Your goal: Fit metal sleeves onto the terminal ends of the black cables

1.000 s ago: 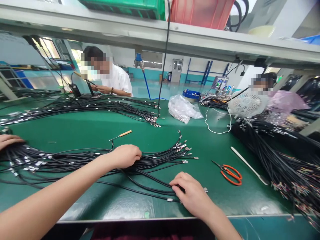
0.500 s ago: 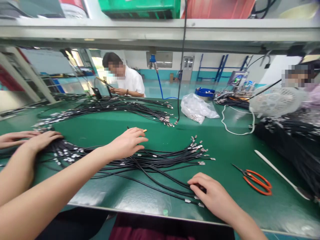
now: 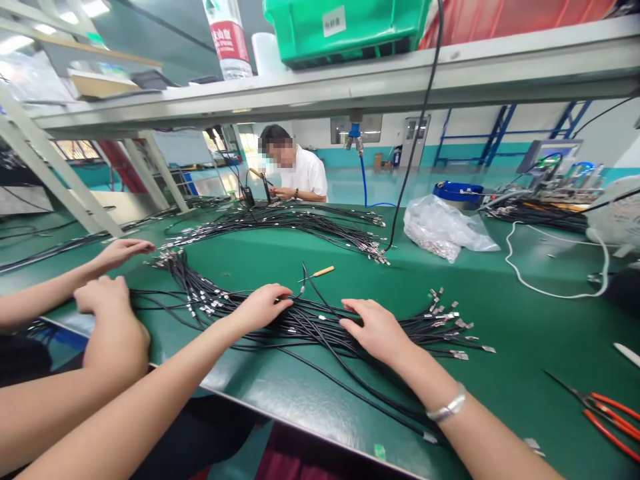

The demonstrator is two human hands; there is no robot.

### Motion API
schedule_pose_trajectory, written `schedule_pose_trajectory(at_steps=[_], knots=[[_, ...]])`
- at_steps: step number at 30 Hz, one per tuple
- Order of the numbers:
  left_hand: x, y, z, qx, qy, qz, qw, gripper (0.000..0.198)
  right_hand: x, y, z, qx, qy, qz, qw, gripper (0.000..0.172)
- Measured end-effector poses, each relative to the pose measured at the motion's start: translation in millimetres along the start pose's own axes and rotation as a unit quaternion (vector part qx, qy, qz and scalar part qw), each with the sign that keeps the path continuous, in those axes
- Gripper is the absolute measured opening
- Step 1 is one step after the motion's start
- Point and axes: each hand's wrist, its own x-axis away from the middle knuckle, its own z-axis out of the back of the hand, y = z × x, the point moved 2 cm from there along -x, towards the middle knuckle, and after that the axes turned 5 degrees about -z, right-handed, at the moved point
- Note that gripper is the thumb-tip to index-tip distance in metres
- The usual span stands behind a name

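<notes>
The person's left hand (image 3: 263, 308) lies palm down on a loose cable bundle (image 3: 320, 328), its fingers curved lightly over the black cables. The right hand (image 3: 375, 330) rests on the same bundle, fingers slightly spread. Whether either hand pinches a cable, I cannot tell. A bracelet (image 3: 447, 403) circles the right wrist. The bundle lies fanned out and untied across the green bench mat (image 3: 520, 393), with crimped terminals (image 3: 450, 327) splayed at its right end and a denser cluster of terminals (image 3: 200, 300) at its left end. Metal shows at both ends, though any bare cable end would be too small to make out. A second bundle (image 3: 280, 220) curves in a long arc farther along the mat, also untied, its ends gathered toward the right. A co-worker's near hand (image 3: 107, 313) sits just beside the left end of the first bundle, and the far hand (image 3: 123, 250) hovers over the mat. An orange-handled awl (image 3: 317, 272) lies just beyond the left hand, orange scissors (image 3: 610, 417) lie at the right edge, and a plastic bag (image 3: 443, 230) of small metal parts sits farther back.
</notes>
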Motion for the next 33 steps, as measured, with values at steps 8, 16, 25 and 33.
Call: schedule_pose_trajectory(at_steps=[8,16,25,33], knots=[[-35.0,0.5,-4.2,-0.059,-0.16,0.034,0.985,0.009,-1.5,3.3,-34.3,0.012,0.005,0.023,1.0,0.019],[-52.6,-12.1,12.7,-0.176,-0.271,0.075,0.944,0.013,2.8,-1.7,-25.5,0.029,0.014,-0.005,0.999,0.015],[-47.9,-43.6,23.7,-0.187,-0.258,0.096,0.943,0.019,3.1,-0.1,-27.5,0.019,0.002,-0.026,0.999,0.035],[-20.9,-28.8,25.1,-0.094,-0.204,0.061,0.973,0.02,3.7,0.1,-24.8,-0.004,0.001,-0.02,1.0,0.022]])
